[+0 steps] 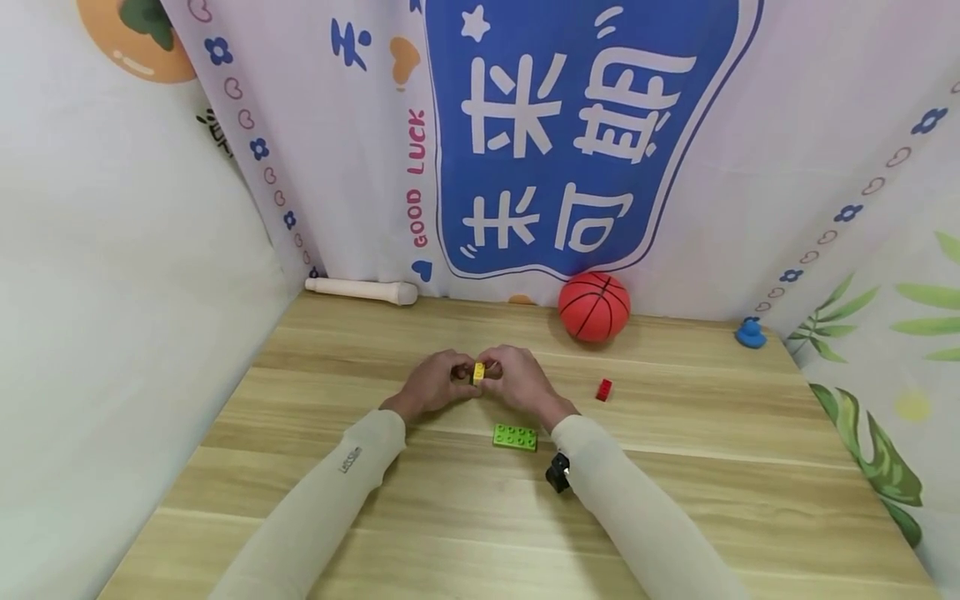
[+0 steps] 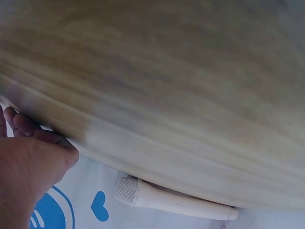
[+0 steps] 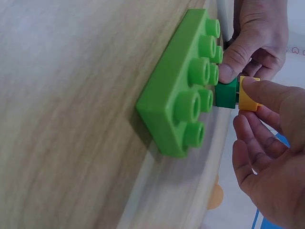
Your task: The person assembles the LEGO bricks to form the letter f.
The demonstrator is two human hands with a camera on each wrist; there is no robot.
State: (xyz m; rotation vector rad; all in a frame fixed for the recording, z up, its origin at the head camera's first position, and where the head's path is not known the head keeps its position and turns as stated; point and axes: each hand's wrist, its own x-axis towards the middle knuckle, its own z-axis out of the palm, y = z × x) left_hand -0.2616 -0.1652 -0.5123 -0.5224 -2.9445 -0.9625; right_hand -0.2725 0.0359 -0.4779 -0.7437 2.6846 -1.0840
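Note:
In the head view both hands meet over the middle of the table. My right hand (image 1: pixel 520 379) pinches a yellow toy brick (image 1: pixel 478 372) between thumb and fingers. My left hand (image 1: pixel 435 382) grips a dark green brick (image 3: pixel 226 95) with its thumb pressed on it. The two bricks line up face to face, a narrow dark gap showing between them in the right wrist view. Closer to the body lies a light green building block (image 1: pixel 515 437), flat with its studs up. The left wrist view shows my left hand at its edge, its brick hidden.
A small red brick (image 1: pixel 603 389) lies to the right of the hands. Along the back stand a red basketball (image 1: pixel 594 307) and a white microphone (image 1: pixel 362 290). A blue rubber duck (image 1: pixel 751 333) sits at the far right corner. Printed cloth hangs behind the table.

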